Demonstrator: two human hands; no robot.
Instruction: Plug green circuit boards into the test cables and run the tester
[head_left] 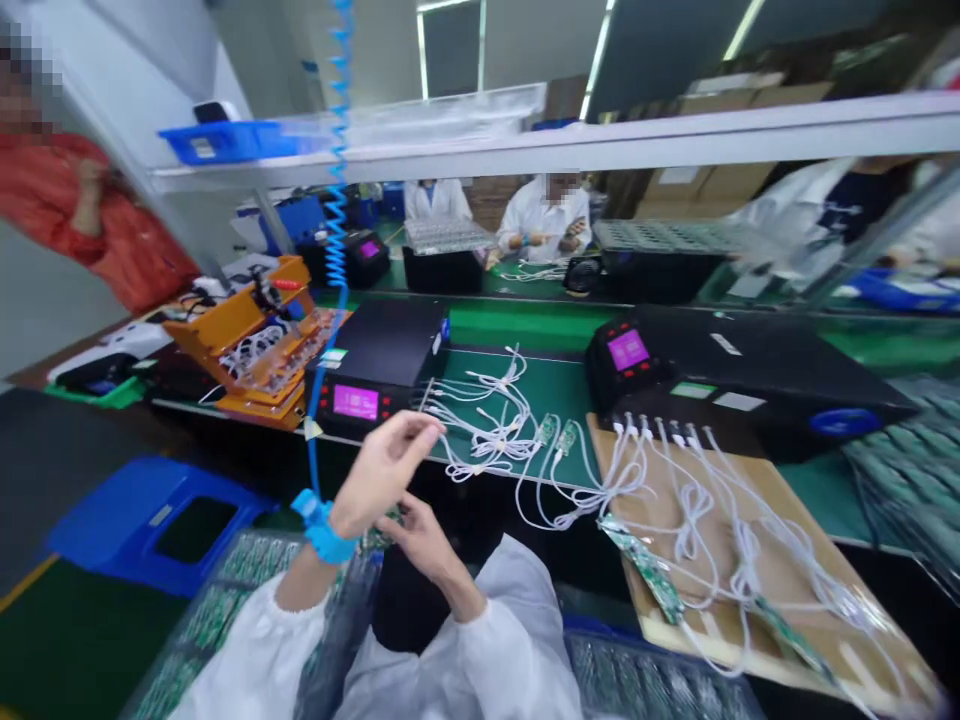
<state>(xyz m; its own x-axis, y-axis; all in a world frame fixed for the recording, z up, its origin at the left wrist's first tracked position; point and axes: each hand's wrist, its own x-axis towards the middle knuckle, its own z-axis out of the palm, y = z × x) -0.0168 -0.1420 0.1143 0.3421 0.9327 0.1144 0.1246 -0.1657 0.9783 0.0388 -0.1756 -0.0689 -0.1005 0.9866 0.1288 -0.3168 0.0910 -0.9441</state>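
My left hand (386, 465), wearing a blue wrist strap (326, 530), is raised before the left black box with a pink screen (356, 402). Its fingers are pinched together close to the white cables (487, 445); whatever they hold is too small to make out. Lower down, my right hand (426, 540) has its fingers closed on a green circuit board (375, 538), mostly hidden behind my left wrist. Two small circuit boards (556, 434) lie at the cable ends on the green bench mat.
A second black box (720, 370) has white cables plugged in, trailing over a brown board (795, 510) with longer circuit boards (645, 570). An orange fixture (255, 350) stands left. Trays of boards (217, 600) flank my lap. A blue coiled cord (336, 220) hangs ahead. People work opposite.
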